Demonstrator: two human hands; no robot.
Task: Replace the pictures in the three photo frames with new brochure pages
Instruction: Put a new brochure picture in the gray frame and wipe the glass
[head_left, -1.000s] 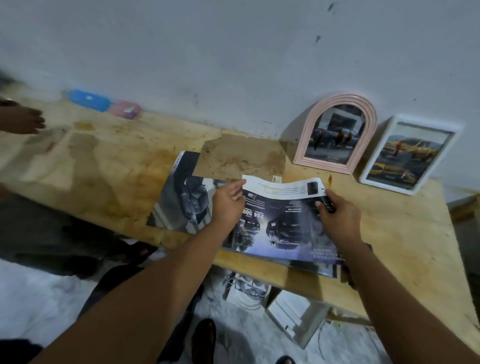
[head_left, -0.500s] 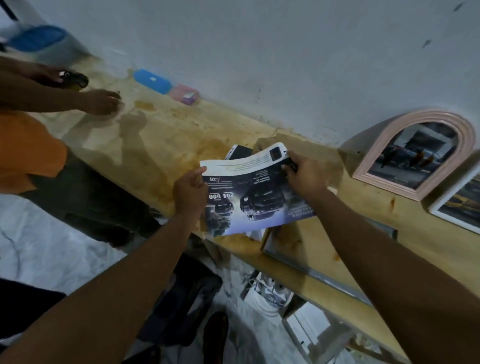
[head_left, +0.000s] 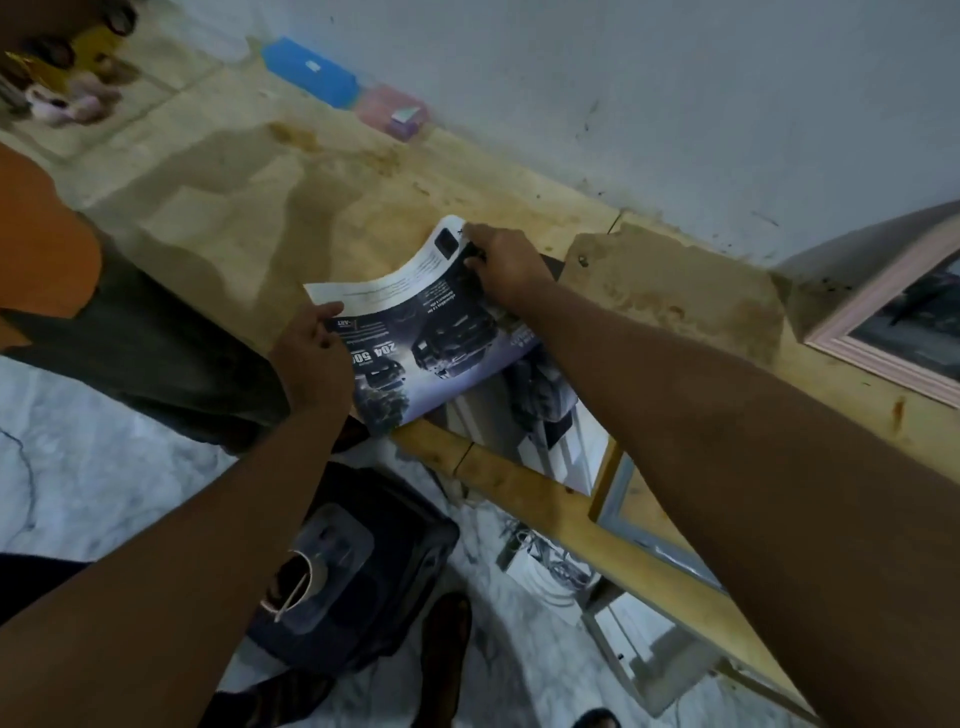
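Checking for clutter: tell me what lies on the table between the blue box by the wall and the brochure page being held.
In the head view, only bare, stained wood of the table lies between the blue box and the brochure page.

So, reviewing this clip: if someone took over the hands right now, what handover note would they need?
Left hand grips the near edge of the brochure page; right hand pinches its far corner, and the sheet is curled above the wooden table.
A second printed page lies beneath it; an empty frame lies flat at the table's front edge.
The pink arched frame leans on the wall, with a picture in it.
Done: page picked up. Left: fitting it into a frame.
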